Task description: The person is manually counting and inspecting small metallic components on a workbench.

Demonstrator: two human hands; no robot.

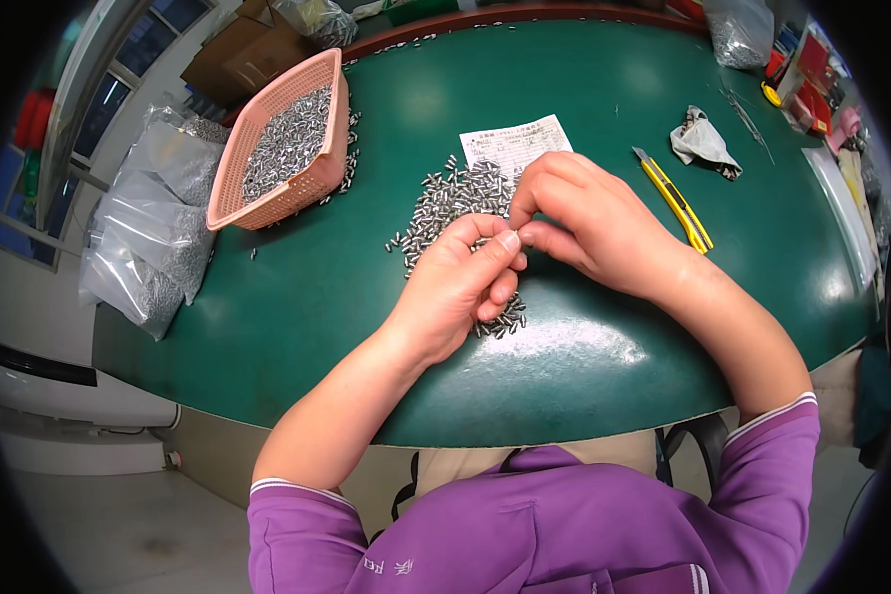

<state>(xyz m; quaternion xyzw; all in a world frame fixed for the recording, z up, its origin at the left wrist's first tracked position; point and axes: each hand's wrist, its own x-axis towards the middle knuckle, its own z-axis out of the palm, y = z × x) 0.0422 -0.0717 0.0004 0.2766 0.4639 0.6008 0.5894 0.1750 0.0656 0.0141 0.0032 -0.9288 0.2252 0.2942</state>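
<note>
Over the middle of the green table, my left hand and my right hand meet at the fingertips. The left thumb presses against curled fingers, and the right thumb and forefinger pinch close beside it. Whatever sits between them is too small to make out. Behind and partly under my hands spreads a pile of small silvery metal cylinders. A smaller heap of the same cylinders lies just below my left hand. Beyond the pile is a printed paper slip, its lower edge partly covered.
A pink plastic basket full of the cylinders stands at the left, beside clear bags of them. Right of my right hand lie a yellow utility knife and a crumpled white wrapper. Another filled bag stands far right.
</note>
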